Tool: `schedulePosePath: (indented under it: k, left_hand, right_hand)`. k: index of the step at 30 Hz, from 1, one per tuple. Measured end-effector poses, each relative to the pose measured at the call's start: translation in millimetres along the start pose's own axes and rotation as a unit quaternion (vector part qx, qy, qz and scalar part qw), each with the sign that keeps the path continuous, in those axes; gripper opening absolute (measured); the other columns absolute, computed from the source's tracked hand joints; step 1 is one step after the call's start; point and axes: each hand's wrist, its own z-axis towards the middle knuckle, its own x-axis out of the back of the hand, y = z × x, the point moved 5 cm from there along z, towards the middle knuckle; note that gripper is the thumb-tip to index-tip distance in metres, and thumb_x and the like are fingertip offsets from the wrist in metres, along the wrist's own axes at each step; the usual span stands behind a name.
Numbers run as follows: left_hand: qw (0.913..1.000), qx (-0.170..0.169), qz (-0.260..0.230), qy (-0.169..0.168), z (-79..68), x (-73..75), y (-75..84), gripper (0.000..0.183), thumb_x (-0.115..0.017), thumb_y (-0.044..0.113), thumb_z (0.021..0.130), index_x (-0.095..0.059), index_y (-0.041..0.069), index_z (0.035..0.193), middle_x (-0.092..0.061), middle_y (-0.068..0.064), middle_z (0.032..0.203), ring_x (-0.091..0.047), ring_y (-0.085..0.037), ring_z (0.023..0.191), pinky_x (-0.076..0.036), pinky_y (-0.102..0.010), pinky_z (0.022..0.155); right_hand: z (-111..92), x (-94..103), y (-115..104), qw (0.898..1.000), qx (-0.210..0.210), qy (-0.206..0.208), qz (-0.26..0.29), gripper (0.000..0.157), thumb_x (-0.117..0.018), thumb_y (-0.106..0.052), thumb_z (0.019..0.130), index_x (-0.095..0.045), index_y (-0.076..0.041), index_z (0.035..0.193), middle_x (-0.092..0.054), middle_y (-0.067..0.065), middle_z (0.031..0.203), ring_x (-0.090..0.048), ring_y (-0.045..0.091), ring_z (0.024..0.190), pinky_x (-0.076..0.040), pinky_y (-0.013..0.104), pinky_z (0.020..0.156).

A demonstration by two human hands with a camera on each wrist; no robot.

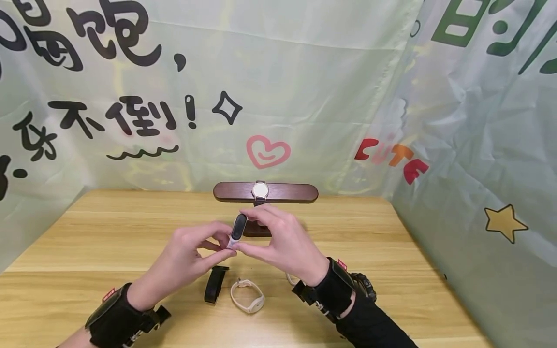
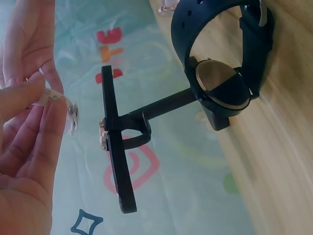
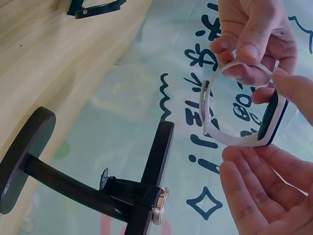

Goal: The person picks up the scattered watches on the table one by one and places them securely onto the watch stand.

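In the head view a white fitness band (image 1: 239, 227) with a dark oval screen is held up over the table between both hands. My left hand (image 1: 191, 251) pinches its strap between thumb and fingers. The right hand (image 1: 283, 241) grips it at the screen end, thumb near the bottom and fingers at the top. The right wrist view shows the band (image 3: 210, 128) as a closed loop, with the left hand (image 3: 257, 36) pinching the strap at the top. Behind the hands stands a dark wooden T-shaped stand (image 1: 296, 192) carrying a round-faced watch (image 1: 260, 190).
On the wooden table (image 1: 109, 251) in front lie a black-strapped watch (image 1: 215, 286) and a white-strapped watch (image 1: 256, 304). A white strap (image 1: 290, 279) shows partly behind the right wrist, and a black watch (image 1: 364, 286) sits beyond that forearm. A printed cloth (image 1: 322, 96) hangs behind.
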Motion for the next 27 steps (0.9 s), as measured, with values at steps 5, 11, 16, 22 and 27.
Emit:
schedulePosePath:
  k: [5,11,16,22,27]
  left_hand:
    - [1.0,-0.001,-0.006,-0.006,-1.1,-3.7,0.0,0.04,-0.085,-0.009,0.084,-0.073,0.014,0.115,-0.081,0.003,0.097,-0.078,-0.009,0.087,-0.064,-0.016,0.074]
    - [0.9998,-0.02,-0.005,0.003,-0.1,-7.3,2.8,0.042,-0.085,-0.011,0.084,-0.073,0.013,0.117,-0.08,0.001,0.102,-0.079,-0.011,0.088,-0.064,-0.016,0.075]
    - [0.9995,-0.032,-0.001,0.0,-0.7,-7.8,2.6,0.045,-0.083,-0.014,0.083,-0.073,0.01,0.119,-0.08,-0.001,0.103,-0.079,-0.012,0.089,-0.063,-0.015,0.077]
    - [0.9988,-0.038,0.031,-0.002,0.5,-2.2,-4.3,0.042,-0.084,-0.011,0.084,-0.073,0.012,0.117,-0.078,0.001,0.106,-0.077,-0.014,0.088,-0.063,-0.017,0.079]
    - [0.9943,-0.027,0.101,0.02,5.8,9.4,-15.6,0.039,-0.086,-0.006,0.083,-0.074,0.007,0.118,-0.078,-0.003,0.108,-0.077,-0.017,0.09,-0.065,-0.023,0.081]
  right_hand:
    - [0,0.4,0,1.0,-0.001,-0.01,-0.005,0.055,-0.094,-0.031,0.086,-0.072,-0.01,0.132,-0.074,-0.002,0.117,-0.072,0.01,0.104,-0.063,0.022,0.091]
    - [0,2.1,-2,1.0,0.007,-0.014,-0.005,0.055,-0.093,-0.029,0.086,-0.072,-0.009,0.132,-0.072,-0.001,0.119,-0.072,0.01,0.106,-0.062,0.022,0.094]
    - [1,4.5,-2,1.0,0.02,-0.015,-0.015,0.054,-0.093,-0.028,0.087,-0.072,-0.008,0.132,-0.072,0.0,0.12,-0.073,0.011,0.106,-0.062,0.02,0.094]
    - [3,12.7,3,0.999,0.017,-0.026,-0.012,0.056,-0.094,-0.025,0.086,-0.07,-0.006,0.133,-0.073,0.003,0.121,-0.072,0.012,0.104,-0.062,0.019,0.091]
    - [3,24.9,12,0.999,-0.008,-0.031,-0.022,0.057,-0.095,-0.023,0.085,-0.071,-0.007,0.134,-0.073,0.004,0.124,-0.073,0.015,0.107,-0.064,0.024,0.092]
